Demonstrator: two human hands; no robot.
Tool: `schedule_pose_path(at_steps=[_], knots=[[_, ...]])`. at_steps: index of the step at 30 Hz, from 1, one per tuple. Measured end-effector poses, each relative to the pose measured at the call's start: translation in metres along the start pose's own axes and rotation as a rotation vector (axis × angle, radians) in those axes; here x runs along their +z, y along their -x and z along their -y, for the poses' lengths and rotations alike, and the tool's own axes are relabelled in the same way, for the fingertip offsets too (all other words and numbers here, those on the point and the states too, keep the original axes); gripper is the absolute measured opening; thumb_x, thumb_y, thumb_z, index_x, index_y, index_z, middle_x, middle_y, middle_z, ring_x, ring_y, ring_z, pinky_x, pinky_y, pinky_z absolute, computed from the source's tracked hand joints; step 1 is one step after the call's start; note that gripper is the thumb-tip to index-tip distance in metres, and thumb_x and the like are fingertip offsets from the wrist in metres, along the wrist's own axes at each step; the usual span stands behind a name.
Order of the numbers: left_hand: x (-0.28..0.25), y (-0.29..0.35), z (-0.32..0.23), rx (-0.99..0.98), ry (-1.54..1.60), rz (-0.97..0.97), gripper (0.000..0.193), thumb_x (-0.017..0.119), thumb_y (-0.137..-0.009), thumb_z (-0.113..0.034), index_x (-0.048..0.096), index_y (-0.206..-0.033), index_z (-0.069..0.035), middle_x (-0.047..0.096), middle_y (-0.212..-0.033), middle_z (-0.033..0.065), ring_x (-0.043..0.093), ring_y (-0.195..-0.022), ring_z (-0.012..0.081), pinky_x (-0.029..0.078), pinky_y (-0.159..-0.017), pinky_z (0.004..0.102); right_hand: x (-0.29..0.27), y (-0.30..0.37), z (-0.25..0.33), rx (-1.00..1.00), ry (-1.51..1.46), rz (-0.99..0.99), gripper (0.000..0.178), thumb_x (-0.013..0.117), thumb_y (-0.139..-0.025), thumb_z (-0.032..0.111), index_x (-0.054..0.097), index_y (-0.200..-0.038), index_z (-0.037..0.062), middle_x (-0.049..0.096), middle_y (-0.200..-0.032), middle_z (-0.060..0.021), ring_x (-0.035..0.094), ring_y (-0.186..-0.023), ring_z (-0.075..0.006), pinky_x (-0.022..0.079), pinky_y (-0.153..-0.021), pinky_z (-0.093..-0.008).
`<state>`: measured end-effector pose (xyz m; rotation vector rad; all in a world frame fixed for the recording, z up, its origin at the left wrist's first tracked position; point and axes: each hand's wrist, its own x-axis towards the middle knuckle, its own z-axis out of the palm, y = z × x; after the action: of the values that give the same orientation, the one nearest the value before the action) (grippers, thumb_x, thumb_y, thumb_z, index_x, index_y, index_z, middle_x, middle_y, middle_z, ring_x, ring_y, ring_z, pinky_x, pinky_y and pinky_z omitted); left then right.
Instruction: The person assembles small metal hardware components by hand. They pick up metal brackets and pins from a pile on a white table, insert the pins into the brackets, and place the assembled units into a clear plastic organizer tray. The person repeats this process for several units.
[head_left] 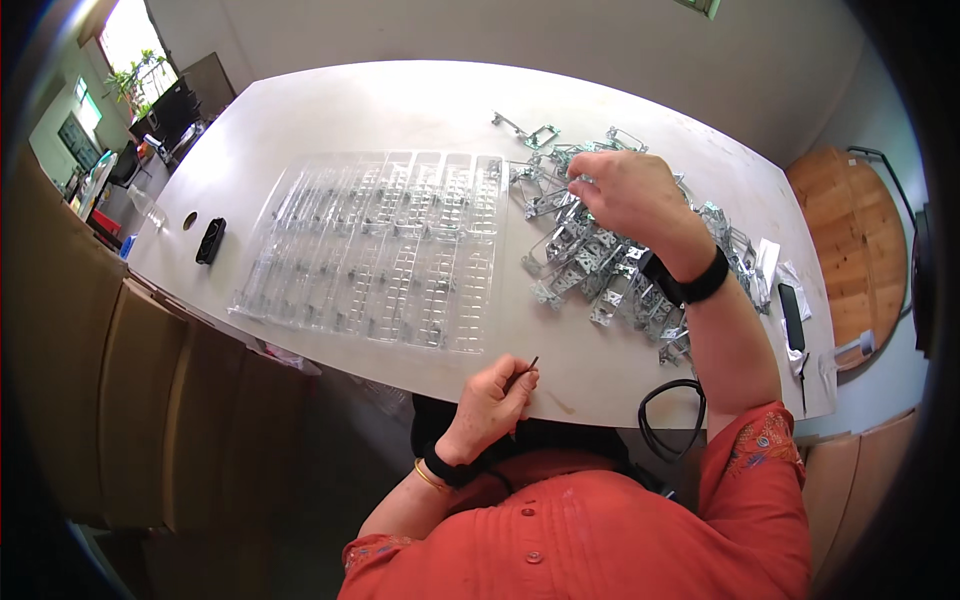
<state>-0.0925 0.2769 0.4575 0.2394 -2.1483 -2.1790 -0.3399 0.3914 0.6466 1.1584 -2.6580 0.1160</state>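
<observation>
My left hand (490, 408) is closed near the table's front edge, with a thin dark rod (533, 363) sticking out between thumb and fingers. Over the far part of a pile of silvery metal brackets (597, 252) hangs my right hand (632, 192), its fingers curled in toward the thumb. What those fingers hold, if anything, blends with the metal behind them. A clear plastic tray (497, 270) with rows of narrow compartments lies left of the pile. Small metal parts sit in many of its compartments.
A black oblong object (211, 241) rests beside a round hole (190, 221) at the table's left. On the right lie a dark phone-like slab (792, 318) and white wrappers (767, 262). A black cable loop (645, 425) hangs over the front edge. Cardboard boxes (140, 400) stand at lower left.
</observation>
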Motion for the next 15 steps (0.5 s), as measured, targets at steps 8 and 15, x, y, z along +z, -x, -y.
schedule_pose_path(at_steps=[8, 15], knots=[[0.002, 0.0, -0.002, 0.003, 0.002, -0.032, 0.012, 0.067, -0.107, -0.012, 0.068, -0.108, 0.0, 0.069, -0.087, 0.001, 0.065, -0.072, 0.0059, 0.058, -0.06, 0.0237, -0.054, 0.06, 0.046, -0.287, -0.358, -0.337, 0.01, 0.068, -0.098, 0.006, 0.074, -0.106, 0.0055, 0.076, -0.092, -0.0155, 0.075, -0.082, -0.0349, 0.058, -0.07, -0.0406], [0.005, -0.002, -0.003, 0.246, -0.017, -0.09, 0.013, 0.068, -0.105, -0.011, 0.066, -0.1, 0.001, 0.06, -0.07, -0.0001, 0.056, -0.06, 0.0052, 0.048, -0.053, 0.0261, -0.099, 0.132, 0.093, -0.639, -0.491, -0.272, 0.017, 0.073, -0.086, 0.008, 0.074, -0.103, 0.0112, 0.077, -0.092, -0.0077, 0.074, -0.071, -0.0221, 0.059, -0.064, -0.0355]])
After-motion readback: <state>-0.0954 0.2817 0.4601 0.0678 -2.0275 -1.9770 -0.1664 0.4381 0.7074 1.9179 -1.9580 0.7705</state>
